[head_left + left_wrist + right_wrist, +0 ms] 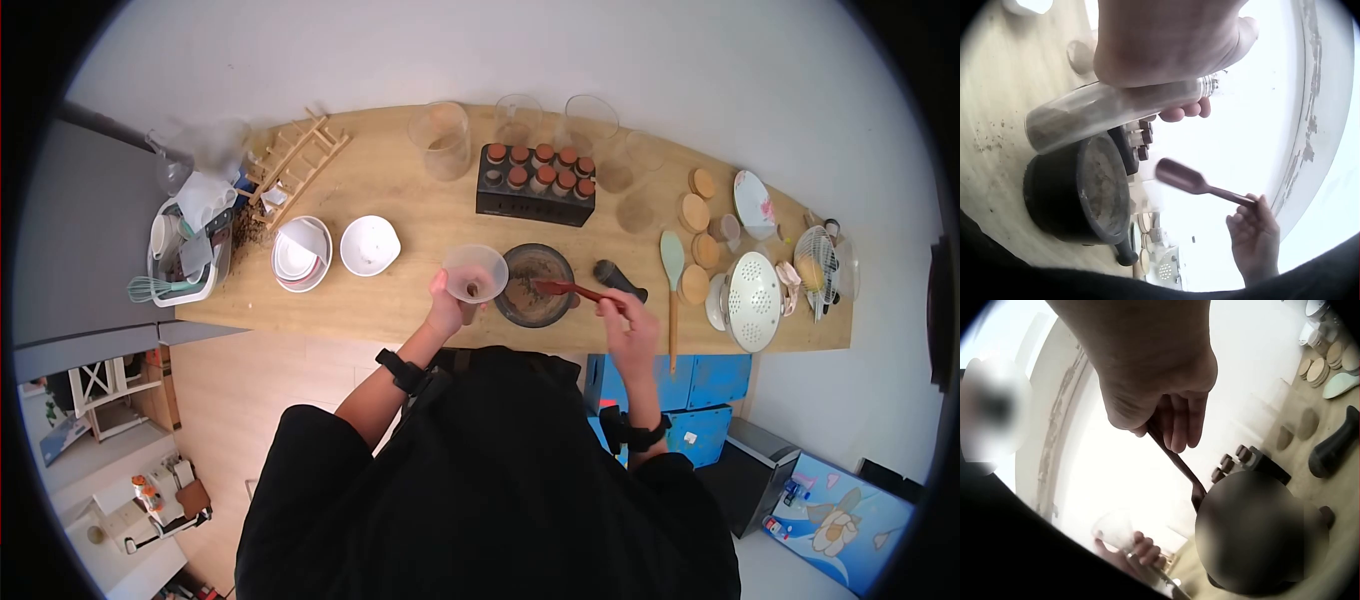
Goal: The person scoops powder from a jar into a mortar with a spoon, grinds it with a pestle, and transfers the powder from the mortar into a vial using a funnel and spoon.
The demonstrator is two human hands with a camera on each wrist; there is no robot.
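Note:
My left hand (448,300) grips a small glass jar (1116,115) with brown powder at its bottom, and a clear plastic funnel (475,273) sits on its mouth. Beside it stands a dark mortar bowl (537,285) with ground brown powder inside. My right hand (620,312) pinches the handle of a reddish-brown spoon (568,290), whose scoop hangs over the mortar. In the left wrist view the spoon (1191,178) hovers above the mortar (1079,194). In the right wrist view the spoon handle (1175,459) runs down from my fingers (1179,425) toward the mortar.
A black pestle (620,280) lies right of the mortar. Behind it stands a black rack of spice jars (535,180) and glass jars (440,140). White bowls (370,245) sit left; a spatula (672,262), wooden lids (695,215) and a white colander (752,300) sit right.

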